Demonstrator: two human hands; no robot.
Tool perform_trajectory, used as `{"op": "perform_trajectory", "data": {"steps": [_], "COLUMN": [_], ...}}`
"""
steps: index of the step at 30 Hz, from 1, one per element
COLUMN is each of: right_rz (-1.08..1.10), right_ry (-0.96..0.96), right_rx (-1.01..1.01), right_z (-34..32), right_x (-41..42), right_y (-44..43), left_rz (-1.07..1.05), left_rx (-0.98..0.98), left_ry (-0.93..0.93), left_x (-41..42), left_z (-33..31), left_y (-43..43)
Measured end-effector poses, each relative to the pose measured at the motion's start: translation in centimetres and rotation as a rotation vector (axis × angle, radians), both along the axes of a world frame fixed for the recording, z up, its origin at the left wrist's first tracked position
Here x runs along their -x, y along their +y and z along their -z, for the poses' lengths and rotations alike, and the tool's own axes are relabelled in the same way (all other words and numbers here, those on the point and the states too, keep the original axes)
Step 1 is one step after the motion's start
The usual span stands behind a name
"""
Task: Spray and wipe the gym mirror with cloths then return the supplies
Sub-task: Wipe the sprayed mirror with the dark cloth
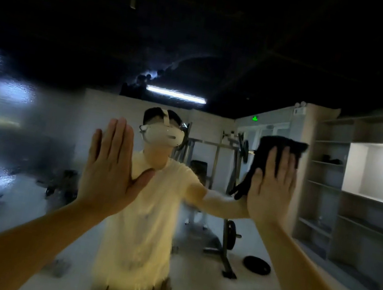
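I stand facing the mirror [21, 141] with both arms raised. My right grip [271, 188] is flat and fully spread, fingers straight and pointing up, palm pressing the black cloth [283, 143] against the glass. It curls round nothing; the cloth is only pinned under the palm and fingers. The cloth's top edge shows above my fingertips, and a loose corner hangs down past the heel of my palm on the inner side.

My left grip [110, 169] is just as flat, fingers together and upright, thumb angled out, holding nothing. I cannot tell whether it touches the glass.

The mirror's left part looks smeared and hazy. In the reflection I see my own pale shirt and a white headset [164, 136], with a weight rack [227, 229] behind, a dark weight plate [257, 265] lying on the floor beside it, open shelves [325, 187] at the right, and a lit ceiling tube [176, 94] overhead.
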State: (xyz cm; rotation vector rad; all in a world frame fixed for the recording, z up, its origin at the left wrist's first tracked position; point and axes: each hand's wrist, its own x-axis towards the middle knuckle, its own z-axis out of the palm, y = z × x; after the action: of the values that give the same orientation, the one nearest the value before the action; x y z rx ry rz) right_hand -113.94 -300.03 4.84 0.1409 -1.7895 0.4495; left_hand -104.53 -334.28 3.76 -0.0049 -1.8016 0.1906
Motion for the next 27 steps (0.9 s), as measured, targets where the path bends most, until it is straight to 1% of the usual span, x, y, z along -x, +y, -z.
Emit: {"op": "perform_trajectory", "data": {"steps": [3,5,7,12,15,18,21,23,25,27], "right_rz": [-0.011,-0.018,-0.034,-0.113,-0.143,-0.153,-0.208,-0.2,-0.153,-0.094], "right_ry": [-0.015,-0.016,-0.018,0.019,0.034,0.057,0.116,0.161,0.146,0.098], "right_rx": [0.223,0.245,0.162,-0.125,-0.255,-0.394,-0.674,-0.853,-0.906,-0.843], "right_z": [1.3,1.4,1.7,1.8,1.9,3.0,4.8,5.5,5.6,5.5], "right_x": [0.1,-0.5,-1.6,-4.8,-5.9,-6.7,-6.7,-6.1,-5.2,-4.6], "right_y": [-1.4,-3.9,-6.8,-15.1,-18.9,-20.8,-20.3,-18.3,-15.7,-13.0], "left_rz": [0.002,0.013,0.025,0.03,0.039,0.068,0.063,0.062,0.082,0.096], "left_rx": [0.005,0.008,0.024,0.077,0.037,0.004,0.019,0.022,0.016,0.008], "left_ry": [-0.01,-0.029,-0.058,-0.116,-0.127,-0.124,-0.129,-0.14,-0.153,-0.165], "left_x": [0.0,-0.2,-0.6,-3.2,-4.9,-6.0,-6.4,-6.2,-5.7,-4.8], "left_z": [0.0,0.0,-0.1,0.8,3.2,5.1,6.4,7.0,7.4,8.0], "left_y": [-0.1,-0.2,-0.6,-2.4,-3.4,-4.2,-4.4,-4.2,-3.5,-2.4]}}
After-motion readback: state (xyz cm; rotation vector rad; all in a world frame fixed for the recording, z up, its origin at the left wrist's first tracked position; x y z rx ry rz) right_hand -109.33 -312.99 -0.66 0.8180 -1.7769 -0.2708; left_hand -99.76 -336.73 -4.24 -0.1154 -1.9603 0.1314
